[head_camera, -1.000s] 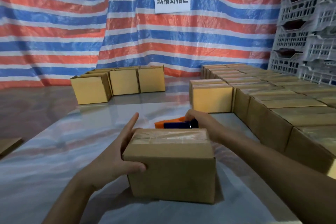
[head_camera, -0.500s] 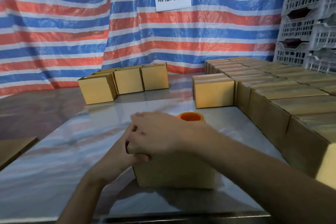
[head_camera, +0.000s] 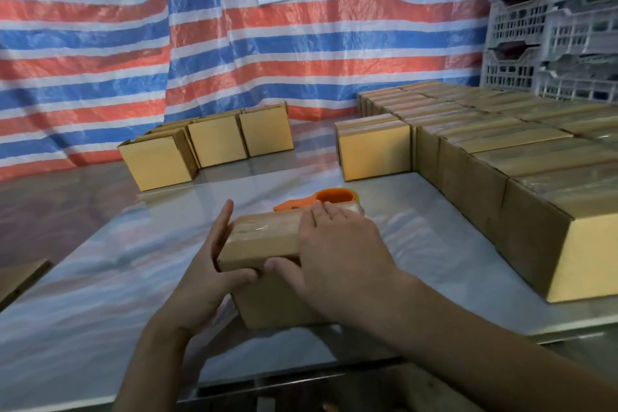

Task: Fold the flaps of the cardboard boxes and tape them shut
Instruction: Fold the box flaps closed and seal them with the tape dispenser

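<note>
The box (head_camera: 264,237) sits near the front of the surface (head_camera: 100,294). The left hand (head_camera: 207,264) presses flat on its side, and the right hand (head_camera: 337,251) lies flat on its top. Just behind is an orange tape roll (head_camera: 329,199), and more boxes (head_camera: 501,157) stand farther back.

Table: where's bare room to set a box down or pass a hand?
Free: the wide table patch left of the near box, up to the three far-left boxes; the lane between those and the lone box; a strip right of the near box. Crowded: right block of boxes; tape dispenser just behind.
</note>
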